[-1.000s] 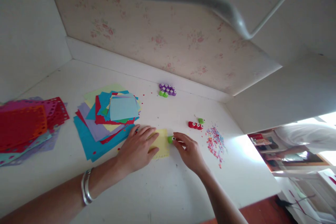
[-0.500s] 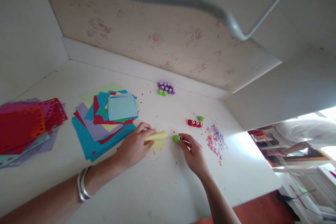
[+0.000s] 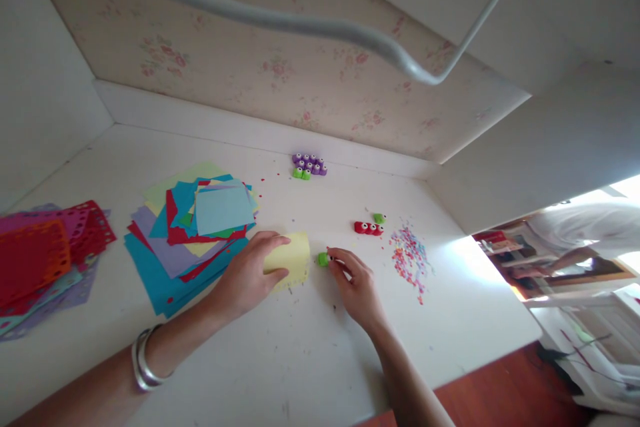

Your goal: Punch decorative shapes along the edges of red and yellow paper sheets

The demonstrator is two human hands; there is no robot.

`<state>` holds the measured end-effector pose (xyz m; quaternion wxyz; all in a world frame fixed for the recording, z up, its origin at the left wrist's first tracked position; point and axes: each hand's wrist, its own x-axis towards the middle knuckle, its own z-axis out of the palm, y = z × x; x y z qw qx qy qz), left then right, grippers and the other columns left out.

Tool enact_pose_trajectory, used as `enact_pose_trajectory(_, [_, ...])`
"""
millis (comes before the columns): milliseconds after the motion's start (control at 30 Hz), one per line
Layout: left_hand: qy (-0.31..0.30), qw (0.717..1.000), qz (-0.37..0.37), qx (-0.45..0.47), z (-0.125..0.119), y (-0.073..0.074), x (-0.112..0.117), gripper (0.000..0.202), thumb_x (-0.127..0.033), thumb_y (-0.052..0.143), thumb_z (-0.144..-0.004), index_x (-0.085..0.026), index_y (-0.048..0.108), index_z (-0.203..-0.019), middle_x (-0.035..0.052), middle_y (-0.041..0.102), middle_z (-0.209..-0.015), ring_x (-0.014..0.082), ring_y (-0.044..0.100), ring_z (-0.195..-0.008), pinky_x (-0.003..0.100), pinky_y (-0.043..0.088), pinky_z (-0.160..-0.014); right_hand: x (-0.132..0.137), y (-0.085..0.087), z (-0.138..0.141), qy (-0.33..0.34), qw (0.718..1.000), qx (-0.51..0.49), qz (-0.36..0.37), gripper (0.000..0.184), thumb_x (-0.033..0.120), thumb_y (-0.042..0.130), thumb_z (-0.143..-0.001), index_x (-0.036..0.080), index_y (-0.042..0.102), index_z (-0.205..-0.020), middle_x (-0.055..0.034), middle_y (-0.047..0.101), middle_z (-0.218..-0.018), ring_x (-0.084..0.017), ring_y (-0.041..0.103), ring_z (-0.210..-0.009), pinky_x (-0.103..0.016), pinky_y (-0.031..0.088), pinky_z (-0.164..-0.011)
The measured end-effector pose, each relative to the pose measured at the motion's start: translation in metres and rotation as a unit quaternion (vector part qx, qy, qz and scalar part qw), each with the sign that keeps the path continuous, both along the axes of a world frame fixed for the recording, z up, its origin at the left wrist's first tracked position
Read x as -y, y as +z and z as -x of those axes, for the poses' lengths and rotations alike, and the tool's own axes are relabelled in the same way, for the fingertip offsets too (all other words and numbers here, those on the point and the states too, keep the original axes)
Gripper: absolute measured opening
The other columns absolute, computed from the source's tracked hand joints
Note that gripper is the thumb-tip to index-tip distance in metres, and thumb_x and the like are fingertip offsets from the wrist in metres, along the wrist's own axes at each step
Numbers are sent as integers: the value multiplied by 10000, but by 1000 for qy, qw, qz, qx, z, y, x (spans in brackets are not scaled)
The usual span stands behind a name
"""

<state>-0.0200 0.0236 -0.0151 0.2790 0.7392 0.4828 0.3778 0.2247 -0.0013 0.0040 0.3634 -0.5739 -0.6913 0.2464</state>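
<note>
My left hand (image 3: pixel 255 270) pinches a sheet of yellow paper (image 3: pixel 295 255) between thumb and fingers. Small punched marks run along the paper's lower edge. Just right of the sheet, my right hand (image 3: pixel 354 280) has its fingers closed on a small green craft punch (image 3: pixel 323 259) with a white and dark button. A narrow gap shows between punch and paper. Left of my left hand lies a stack of coloured paper sheets (image 3: pixel 225 209). Beyond my right hand are red craft punches (image 3: pixel 369 228) in a row, with another green punch (image 3: pixel 380 218) behind them.
Purple punches (image 3: pixel 310 163) and two green ones stand near the back wall. Paper confetti (image 3: pixel 407 257) is heaped at the right. Punched sheets (image 3: pixel 35 253) lie at far left on the white table (image 3: pixel 225 373). A person (image 3: pixel 590 233) is in the right background.
The yellow paper, curled over before, now lies flatter and shows more of its face. The green punch and my right hand have shifted slightly left. The camera view has moved a little.
</note>
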Motion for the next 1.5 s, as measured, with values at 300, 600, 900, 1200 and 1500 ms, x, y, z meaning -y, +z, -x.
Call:
enact_pose_trajectory(300, [-3, 994, 79, 78, 2, 15, 0, 201, -358, 686, -797, -232, 717, -950, 35, 652, -1088, 200, 650, -1003, 290, 538, -847, -3, 9, 17, -44, 991, 67, -106, 221, 256, 504, -957, 241, 683, -1086, -91, 681, -1101, -244, 612, -1062, -397, 517, -920])
enact_pose_trajectory(600, [-16, 972, 140, 191, 0, 14, 5, 226, -384, 673, -821, -224, 687, -980, 54, 610, -1139, 184, 665, -919, 244, 560, -658, 3, 18, 46, -17, 967, -236, 95, 236, 325, 585, -882, 208, 698, -1053, -65, 723, -934, -202, 666, -804, -327, 561, -726])
enact_pose_trajectory(900, [-26, 970, 137, 200, -1, 15, 5, 189, -360, 670, -821, -230, 692, -957, 59, 617, -1111, 194, 663, -946, 254, 573, -687, 2, 15, 49, -48, 942, -302, 138, 210, 322, 648, -779, 188, 696, -935, -25, 685, -743, -166, 611, -653, -280, 503, -610])
enact_pose_trajectory(1200, [-35, 982, 77, 171, -2, 17, 8, 132, -311, 663, -830, -227, 709, -921, 63, 661, -1073, 189, 666, -964, 269, 563, -786, 0, 12, 51, -76, 944, -292, 131, 137, 313, 646, -733, 188, 661, -789, -8, 626, -664, -147, 553, -587, -248, 440, -528])
enact_pose_trajectory(1500, [-50, 988, 45, 138, -3, 18, 8, 131, -281, 646, -848, -228, 712, -947, 46, 665, -1062, 177, 657, -987, 274, 536, -874, 2, 10, 47, -89, 967, -225, 83, 148, 305, 619, -792, 189, 668, -869, -8, 647, -660, -153, 582, -574, -249, 471, -513])
